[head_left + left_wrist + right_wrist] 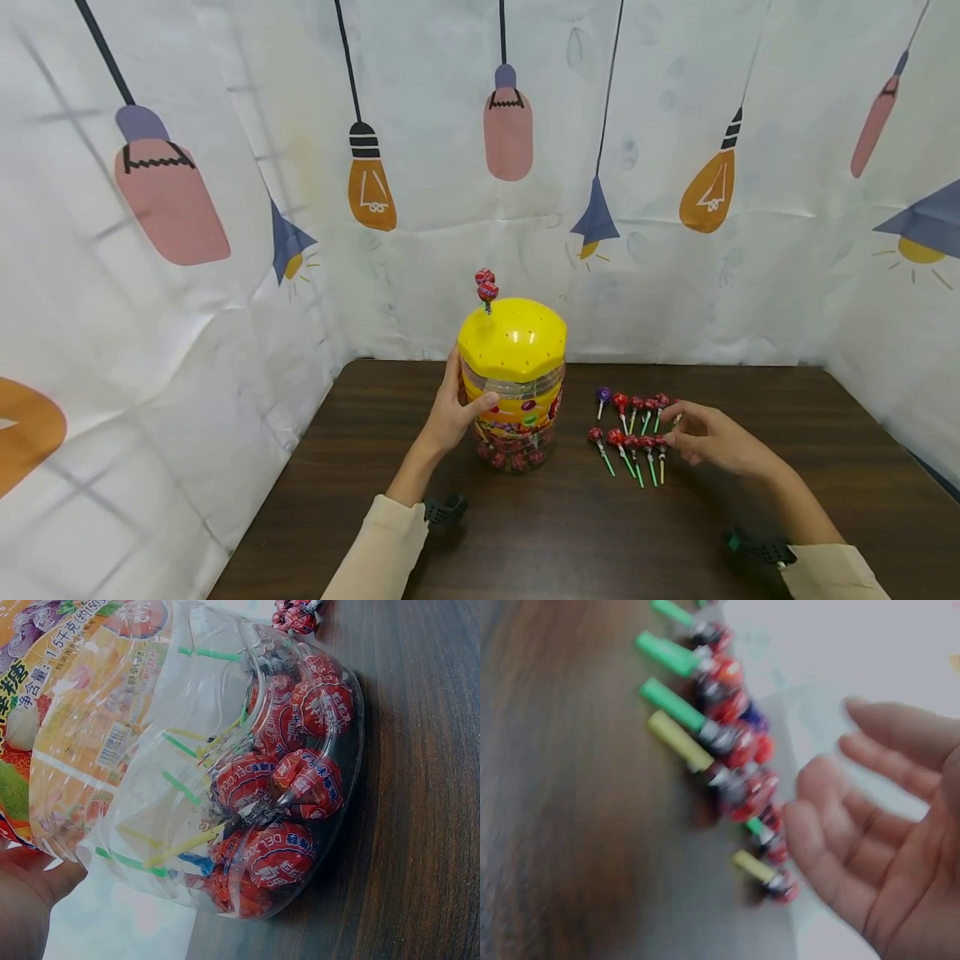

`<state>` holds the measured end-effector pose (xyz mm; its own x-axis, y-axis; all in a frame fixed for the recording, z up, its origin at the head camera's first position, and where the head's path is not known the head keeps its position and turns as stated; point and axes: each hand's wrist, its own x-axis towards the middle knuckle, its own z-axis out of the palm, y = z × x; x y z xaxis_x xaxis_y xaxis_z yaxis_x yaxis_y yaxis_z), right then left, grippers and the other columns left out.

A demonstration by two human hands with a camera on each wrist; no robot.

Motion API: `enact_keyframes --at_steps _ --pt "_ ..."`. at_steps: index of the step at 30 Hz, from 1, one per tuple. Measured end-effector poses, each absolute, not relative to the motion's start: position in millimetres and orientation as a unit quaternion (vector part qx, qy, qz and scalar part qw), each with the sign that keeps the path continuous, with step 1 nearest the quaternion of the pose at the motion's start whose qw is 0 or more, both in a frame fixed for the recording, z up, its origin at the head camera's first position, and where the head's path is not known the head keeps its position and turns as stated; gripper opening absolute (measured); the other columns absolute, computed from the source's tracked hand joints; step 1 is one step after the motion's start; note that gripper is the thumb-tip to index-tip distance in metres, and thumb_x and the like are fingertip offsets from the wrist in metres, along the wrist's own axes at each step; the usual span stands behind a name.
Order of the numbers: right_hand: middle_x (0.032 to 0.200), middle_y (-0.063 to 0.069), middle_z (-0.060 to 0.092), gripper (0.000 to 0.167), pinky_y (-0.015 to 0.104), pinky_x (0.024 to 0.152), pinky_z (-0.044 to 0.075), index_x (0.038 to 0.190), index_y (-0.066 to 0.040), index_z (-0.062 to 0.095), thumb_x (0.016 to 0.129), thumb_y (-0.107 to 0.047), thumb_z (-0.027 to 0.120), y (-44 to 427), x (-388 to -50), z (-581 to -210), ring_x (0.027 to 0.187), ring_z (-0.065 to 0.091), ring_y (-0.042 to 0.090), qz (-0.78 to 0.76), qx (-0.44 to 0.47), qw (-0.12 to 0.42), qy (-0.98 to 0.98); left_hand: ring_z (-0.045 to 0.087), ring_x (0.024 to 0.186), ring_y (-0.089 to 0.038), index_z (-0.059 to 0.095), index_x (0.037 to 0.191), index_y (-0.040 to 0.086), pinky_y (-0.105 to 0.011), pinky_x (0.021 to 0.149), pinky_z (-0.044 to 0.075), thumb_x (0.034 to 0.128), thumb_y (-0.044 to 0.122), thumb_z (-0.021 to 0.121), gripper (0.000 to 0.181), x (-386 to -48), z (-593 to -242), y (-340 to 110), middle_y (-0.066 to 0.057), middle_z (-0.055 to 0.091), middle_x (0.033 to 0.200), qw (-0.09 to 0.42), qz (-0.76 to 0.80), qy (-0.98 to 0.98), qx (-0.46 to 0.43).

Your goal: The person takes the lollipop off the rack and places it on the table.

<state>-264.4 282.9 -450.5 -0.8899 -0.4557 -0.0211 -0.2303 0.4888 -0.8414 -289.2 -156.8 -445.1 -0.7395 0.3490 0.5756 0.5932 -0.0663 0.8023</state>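
A clear plastic jar (517, 412) with a yellow lid (517, 337) stands upright on the table, red-wrapped lollipops (281, 791) heaped at its bottom. My left hand (453, 408) grips the jar's left side, thumb across the front. Two red lollipops (487, 291) stick up from the lid's left part. To the right of the jar, several lollipops (633, 446) lie in two rows, sticks toward me. Beside the right end of these rows is my right hand (712, 437), fingers loosely bent. In the right wrist view, nothing shows between its fingers (817, 847); that picture is blurred.
The dark wooden table (525, 533) carries the jar and the lollipop rows. Behind it hangs a white cloth (450, 275) printed with lamps and bulbs, which also runs along both sides. One purple lollipop (603, 395) is at the back row's left end.
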Motion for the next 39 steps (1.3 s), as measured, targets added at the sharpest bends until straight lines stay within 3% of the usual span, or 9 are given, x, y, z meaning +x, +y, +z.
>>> enact_keyframes --at_steps 4,7,11,17,24,29,35,39 --pt "0.099 0.023 0.064 0.031 0.036 0.068 0.058 0.131 -0.004 0.057 0.105 -0.019 0.059 270.4 -255.7 -435.4 0.077 0.064 0.028 -0.484 -0.229 0.056 0.843 0.056 0.126 -0.022 0.003 0.165 0.032 -0.036 0.106 0.053 0.0979 0.032 0.069 0.094 -289.2 -444.9 -155.5 -0.009 0.043 0.152 0.097 -0.639 -0.678 -0.349" --pt "0.1 0.013 0.067 0.023 0.033 0.067 0.058 0.127 -0.009 0.06 0.105 -0.015 0.058 254.5 -247.5 -423.5 0.08 0.066 0.024 -0.487 -0.249 -0.007 0.837 0.056 0.127 -0.022 0.003 0.165 0.032 -0.037 0.105 0.053 0.0978 0.032 0.069 0.094 -289.3 -444.3 -154.2 -0.008 0.043 0.152 0.094 -0.64 -0.676 -0.353" --pt "0.103 0.003 0.067 0.021 0.029 0.07 0.059 0.124 -0.01 0.062 0.103 -0.009 0.059 227.6 -238.7 -406.6 0.085 0.069 0.015 -0.501 -0.271 -0.07 0.819 0.056 0.127 -0.023 0.002 0.164 0.032 -0.037 0.106 0.053 0.0979 0.031 0.069 0.094 -289.4 -444.2 -152.9 -0.008 0.043 0.152 0.091 -0.641 -0.675 -0.354" --pt "0.106 0.006 0.067 0.02 0.027 0.081 0.06 0.121 -0.008 0.064 0.101 -0.006 0.063 181.6 -237.8 -371.8 0.091 0.071 0.016 -0.545 -0.289 -0.119 0.778 0.056 0.127 -0.022 0.003 0.165 0.032 -0.036 0.107 0.052 0.0982 0.029 0.068 0.093 -289.2 -445.8 -154.3 -0.008 0.043 0.152 0.099 -0.636 -0.681 -0.349" --pt "0.111 0.013 0.068 0.028 0.027 0.089 0.06 0.126 -0.005 0.062 0.098 -0.004 0.066 130.4 -251.2 -319.1 0.1 0.069 0.021 -0.588 -0.336 -0.137 0.723 0.055 0.128 -0.021 0.003 0.165 0.032 -0.035 0.107 0.051 0.0978 0.03 0.069 0.094 -287.8 -444.3 -155.8 -0.008 0.042 0.154 0.103 -0.637 -0.682 -0.344" --pt "0.12 0.017 0.068 0.038 0.029 0.098 0.057 0.133 -0.01 0.06 0.096 -0.008 0.069 102.1 -266.3 -293.0 0.111 0.069 0.022 -0.586 -0.353 -0.128 0.718 0.054 0.128 -0.021 0.003 0.164 0.035 -0.035 0.107 0.051 0.0973 0.032 0.069 0.094 -286.7 -444.0 -156.5 -0.007 0.041 0.155 0.1 -0.636 -0.69 -0.331" --pt "0.128 0.015 0.066 0.045 0.038 0.096 0.059 0.141 -0.013 0.057 0.097 -0.01 0.068 79.1 -283.1 -279.4 0.116 0.069 0.028 -0.57 -0.378 -0.1 0.723 0.053 0.13 -0.022 0.003 0.163 0.039 -0.035 0.11 0.049 0.0966 0.037 0.069 0.094 -284.6 -443.0 -156.1 -0.004 0.04 0.155 0.089 -0.638 -0.7 -0.309" --pt "0.13 0.015 0.065 0.045 0.037 0.09 0.061 0.141 -0.013 0.057 0.097 -0.011 0.068 67.7 -290.6 -276.1 0.114 0.07 0.031 -0.561 -0.384 -0.094 0.727 0.053 0.13 -0.023 0.003 0.163 0.041 -0.036 0.11 0.048 0.0962 0.038 0.07 0.094 -284.5 -442.6 -156.1 -0.003 0.04 0.155 0.087 -0.64 -0.7 -0.303"
